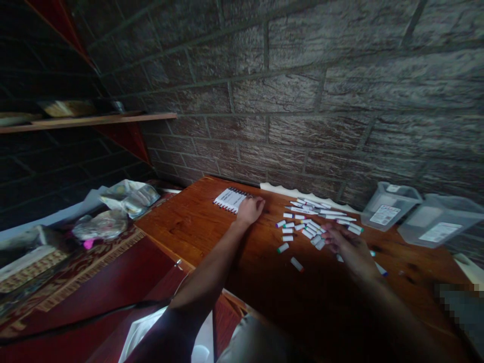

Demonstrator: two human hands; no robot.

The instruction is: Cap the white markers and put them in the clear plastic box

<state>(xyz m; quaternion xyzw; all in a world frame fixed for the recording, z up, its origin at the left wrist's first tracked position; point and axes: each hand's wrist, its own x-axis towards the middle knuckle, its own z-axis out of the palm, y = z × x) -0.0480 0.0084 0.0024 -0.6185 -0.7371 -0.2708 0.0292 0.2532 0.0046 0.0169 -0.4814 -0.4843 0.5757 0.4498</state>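
Note:
Several white markers with dark ends lie side by side in a tidy row point(229, 199) on the wooden table. My left hand point(250, 209) rests at the right end of this row with its fingers curled; what they hold, if anything, is hidden. To the right is a loose scatter of short white marker caps point(288, 238) with coloured ends. My right hand point(343, 243) is over the right side of the caps, fingers bent and drawn together, and anything between them is too dim to make out. Behind the caps lie several uncapped markers point(302, 210), pointing different ways.
Two clear plastic bins point(385, 204) with labels stand at the back right, against the brick wall point(287, 91). A white scalloped strip point(302, 193) runs along the table's back edge. At left are plastic-wrapped items point(130, 197) and a wooden shelf point(113, 120).

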